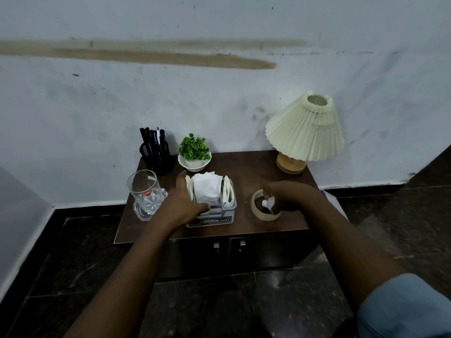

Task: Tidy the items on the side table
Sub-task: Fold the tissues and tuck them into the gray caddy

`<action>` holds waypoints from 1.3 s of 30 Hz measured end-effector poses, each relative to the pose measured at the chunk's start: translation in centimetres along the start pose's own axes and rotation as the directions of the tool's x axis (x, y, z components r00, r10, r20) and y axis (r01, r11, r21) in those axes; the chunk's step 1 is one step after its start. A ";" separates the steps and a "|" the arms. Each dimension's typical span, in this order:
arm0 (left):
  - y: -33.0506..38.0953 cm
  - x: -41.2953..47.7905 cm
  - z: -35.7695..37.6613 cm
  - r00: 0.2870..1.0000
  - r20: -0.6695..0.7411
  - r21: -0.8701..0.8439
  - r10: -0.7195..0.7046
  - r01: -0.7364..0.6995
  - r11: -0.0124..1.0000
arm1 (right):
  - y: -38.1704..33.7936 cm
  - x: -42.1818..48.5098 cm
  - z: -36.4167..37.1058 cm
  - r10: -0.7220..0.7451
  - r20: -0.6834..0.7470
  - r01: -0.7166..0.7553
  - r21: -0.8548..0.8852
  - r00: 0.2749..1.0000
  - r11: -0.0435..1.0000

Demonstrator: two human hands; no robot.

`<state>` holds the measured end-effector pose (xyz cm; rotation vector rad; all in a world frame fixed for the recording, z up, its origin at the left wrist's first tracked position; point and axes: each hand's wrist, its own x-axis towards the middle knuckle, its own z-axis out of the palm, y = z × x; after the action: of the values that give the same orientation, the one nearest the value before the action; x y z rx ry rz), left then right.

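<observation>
Head view of the side table [256, 167] midway through tidying. The grey organiser [214, 217] is seen at the middle of the tabletop near the front edge, stuffed with white tissues [206, 189]. It is held at its left front corner by the left hand [180, 203], the thumb hooked across the front rim and the fingers laid along the left side. A small white tube [267, 203] is gripped in the curled fingers of the right hand [290, 196], just above the roll of tape [258, 214] that lies flat to the right of the organiser. Whether the tube touches the roll cannot be told. A glass [144, 191], a pen holder [157, 154], a potted plant [194, 152] and a lamp [305, 128] are ranged along the left and rear. The step in hand is judged to be the gathering of loose items into the organiser. The next move calls for the tube to be carried leftward over the rim and lowered into a free compartment while the organiser is steadied
</observation>
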<state>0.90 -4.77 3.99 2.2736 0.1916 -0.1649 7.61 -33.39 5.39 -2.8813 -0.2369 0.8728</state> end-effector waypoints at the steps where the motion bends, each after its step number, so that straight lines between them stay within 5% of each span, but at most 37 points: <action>1: 0.0 0.1 0.1 1.000 -0.010 -0.012 -0.010 0.010 1.000 | 0.0 -0.2 -0.1 0.000 0.011 -0.001 0.015 1.000 1.000; 7: 0.3 0.8 -1.1 0.966 -0.012 -0.199 -0.258 0.251 0.947 | -1.6 -3.3 -3.2 -0.123 -0.019 0.124 0.073 0.992 0.990; 13: 1.5 1.3 -0.8 0.936 0.043 -0.373 -0.350 0.341 0.863 | -5.7 -4.2 -0.6 -0.278 0.092 0.158 0.636 0.956 0.755; 16: 2.6 2.3 0.4 0.944 0.074 -0.537 -0.322 0.310 0.785 | -5.3 -1.9 -0.4 -0.123 -0.014 0.094 0.732 0.992 0.675; 20: 3.9 3.9 2.6 0.973 0.128 -0.821 -0.190 0.211 0.531 | -3.6 0.8 -1.0 0.073 -0.206 0.143 0.855 0.976 0.499; 25: 4.5 6.4 5.6 0.996 0.061 -0.865 -0.067 0.087 0.494 | -2.9 2.4 -0.7 0.244 -0.305 0.230 0.928 0.921 0.295; 39: 4.6 12.0 8.9 1.000 0.003 -0.751 0.030 -0.018 0.660 | -1.7 6.9 0.2 0.084 -0.524 0.425 0.765 0.848 0.484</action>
<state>13.01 -13.47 -0.59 1.4283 0.1777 -0.0650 13.02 -30.42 1.78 -1.9195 -0.0102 0.0615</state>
